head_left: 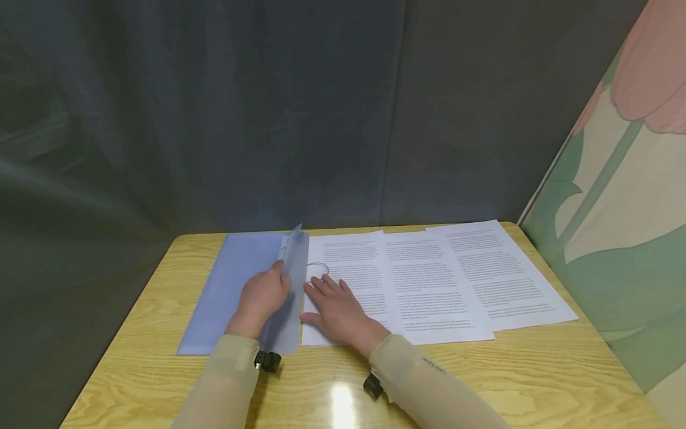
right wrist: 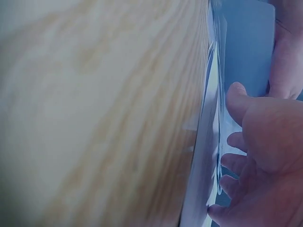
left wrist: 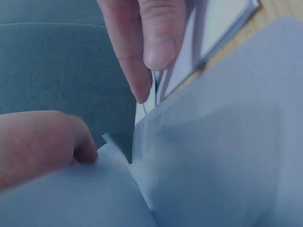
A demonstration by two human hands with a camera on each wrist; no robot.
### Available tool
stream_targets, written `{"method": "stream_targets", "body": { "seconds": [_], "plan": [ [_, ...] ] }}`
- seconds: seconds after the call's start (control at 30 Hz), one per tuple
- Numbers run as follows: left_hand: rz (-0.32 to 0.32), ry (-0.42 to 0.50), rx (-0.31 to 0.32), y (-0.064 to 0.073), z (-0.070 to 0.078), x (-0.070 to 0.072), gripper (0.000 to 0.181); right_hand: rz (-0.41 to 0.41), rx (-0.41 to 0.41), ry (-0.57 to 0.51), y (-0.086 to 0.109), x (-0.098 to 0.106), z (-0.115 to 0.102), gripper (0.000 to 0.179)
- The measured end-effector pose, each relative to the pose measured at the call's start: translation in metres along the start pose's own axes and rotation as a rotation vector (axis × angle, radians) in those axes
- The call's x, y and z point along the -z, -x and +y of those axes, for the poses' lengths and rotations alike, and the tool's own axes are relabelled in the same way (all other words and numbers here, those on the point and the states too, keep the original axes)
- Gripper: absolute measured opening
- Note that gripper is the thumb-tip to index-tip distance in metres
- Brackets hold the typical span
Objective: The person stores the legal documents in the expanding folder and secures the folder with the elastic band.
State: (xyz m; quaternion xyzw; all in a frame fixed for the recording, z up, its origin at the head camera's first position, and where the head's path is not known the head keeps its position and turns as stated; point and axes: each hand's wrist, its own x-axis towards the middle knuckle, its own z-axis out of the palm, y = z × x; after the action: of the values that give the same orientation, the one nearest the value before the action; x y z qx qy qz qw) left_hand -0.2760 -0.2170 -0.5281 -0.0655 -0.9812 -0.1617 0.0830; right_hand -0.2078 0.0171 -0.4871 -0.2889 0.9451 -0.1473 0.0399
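Under the spread right hand (head_left: pixel 339 311) lie printed sheets (head_left: pixel 423 286), while beside it the left hand (head_left: pixel 262 292) grips a raised folder flap (head_left: pixel 290 244).

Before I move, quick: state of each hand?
Left hand: closed, holding the raised flap of the blue folder.
Right hand: open, over the leftmost printed sheet, holding nothing.

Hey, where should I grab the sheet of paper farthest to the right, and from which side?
Probably best to pinch the right-hand sheet by its near right corner, coming from the front right. It lies flat; its left side and the middle sheet overlap, whereas that corner lies uncovered on the table.
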Motion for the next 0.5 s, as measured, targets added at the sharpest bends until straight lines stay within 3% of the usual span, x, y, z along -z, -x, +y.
{"method": "stream_targets", "body": {
  "seconds": [0.1, 0.27, 0.5],
  "plan": [
    [0.050, 0.014, -0.002, -0.002, -0.007, -0.005, 0.055, -0.003, 0.009, 0.006, 0.000, 0.002, -0.001, 0.073],
    [0.043, 0.067, 0.060, 0.010, 0.012, 0.024, 0.048, -0.011, 0.029, 0.023, 0.001, 0.003, -0.004, 0.073],
    [0.000, 0.188, 0.087, 0.012, 0.013, 0.045, 0.049, -0.043, 0.034, 0.037, 0.001, 0.006, -0.008, 0.069]
  ]
}}
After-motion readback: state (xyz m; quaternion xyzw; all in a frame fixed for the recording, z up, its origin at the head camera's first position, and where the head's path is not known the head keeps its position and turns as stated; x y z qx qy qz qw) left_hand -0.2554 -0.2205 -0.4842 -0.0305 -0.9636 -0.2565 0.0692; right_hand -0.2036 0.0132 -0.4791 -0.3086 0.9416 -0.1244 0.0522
